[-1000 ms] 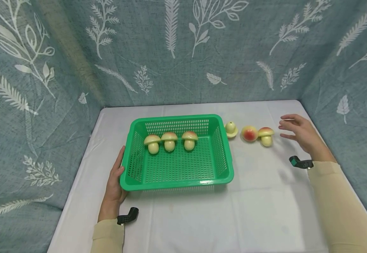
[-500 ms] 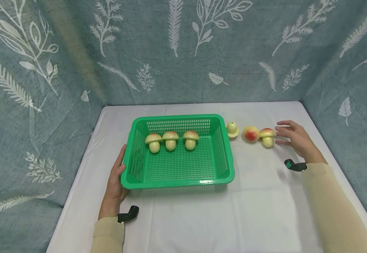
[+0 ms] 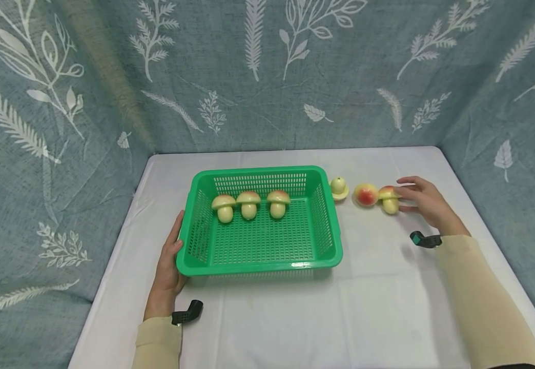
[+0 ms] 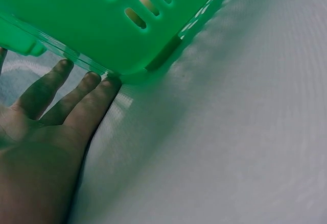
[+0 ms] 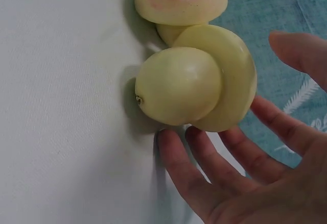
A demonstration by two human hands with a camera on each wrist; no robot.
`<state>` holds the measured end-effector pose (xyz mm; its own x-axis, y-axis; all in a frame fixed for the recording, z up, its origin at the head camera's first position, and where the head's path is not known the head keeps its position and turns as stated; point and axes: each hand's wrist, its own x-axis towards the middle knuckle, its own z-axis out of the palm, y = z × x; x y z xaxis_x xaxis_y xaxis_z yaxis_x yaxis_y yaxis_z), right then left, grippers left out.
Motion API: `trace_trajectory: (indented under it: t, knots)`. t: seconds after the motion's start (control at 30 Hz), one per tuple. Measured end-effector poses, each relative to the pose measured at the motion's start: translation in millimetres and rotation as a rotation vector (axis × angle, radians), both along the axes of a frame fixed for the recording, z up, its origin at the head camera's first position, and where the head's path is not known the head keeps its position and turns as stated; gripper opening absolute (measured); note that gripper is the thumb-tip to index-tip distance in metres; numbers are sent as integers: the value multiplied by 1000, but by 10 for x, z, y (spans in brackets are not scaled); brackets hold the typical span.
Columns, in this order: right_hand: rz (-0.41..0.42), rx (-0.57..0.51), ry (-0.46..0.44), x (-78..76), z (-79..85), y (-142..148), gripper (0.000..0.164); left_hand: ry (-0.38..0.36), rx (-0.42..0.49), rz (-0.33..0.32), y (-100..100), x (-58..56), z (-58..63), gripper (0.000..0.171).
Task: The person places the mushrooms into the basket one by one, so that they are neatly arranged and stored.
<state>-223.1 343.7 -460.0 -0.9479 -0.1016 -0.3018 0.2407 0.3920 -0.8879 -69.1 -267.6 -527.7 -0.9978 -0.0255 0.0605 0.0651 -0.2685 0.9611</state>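
Note:
My right hand (image 3: 426,201) is at the rightmost toy mushroom (image 3: 390,201), which lies on its side on the white table. In the right wrist view its fingertips reach the underside of the mushroom's cap (image 5: 237,76) and stem, with the thumb (image 5: 296,50) held apart. Beside that one, a red-topped mushroom (image 3: 366,195) shows its cap. Another mushroom (image 3: 338,188) stands cap-down against the basket. My left hand (image 3: 168,264) rests with straight fingers along the left side of the green basket (image 3: 258,272). Three mushrooms (image 3: 248,205) lie in a row inside it.
A white cloth covers the table (image 3: 378,307). Blue-grey leaf-patterned curtains (image 3: 267,118) enclose it at the back and both sides. Each wrist carries a small black camera (image 3: 426,240).
My right hand has moved left, from beside the rightmost mushroom until its fingers overlap it. The left hand and the basket stay in place.

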Motion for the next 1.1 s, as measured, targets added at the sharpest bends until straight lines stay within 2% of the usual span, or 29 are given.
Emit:
trace_trajectory:
  t: [0.37,0.6,0.87,1.1]
  knots:
    - [-9,66,-22,-14,-36,-43,68,8,3,-6,-1,0,-6,74]
    - [-9,62,-24,-9,-45,-31,66,0,4,-2,-1,3,-18,73]
    - [12,85,-73,-26,-38,-19,70,-7,7,0,0,11,2,74]
    - [8,73,-60,-1,-47,-20,68,1,9,-4,1,6,9,74]
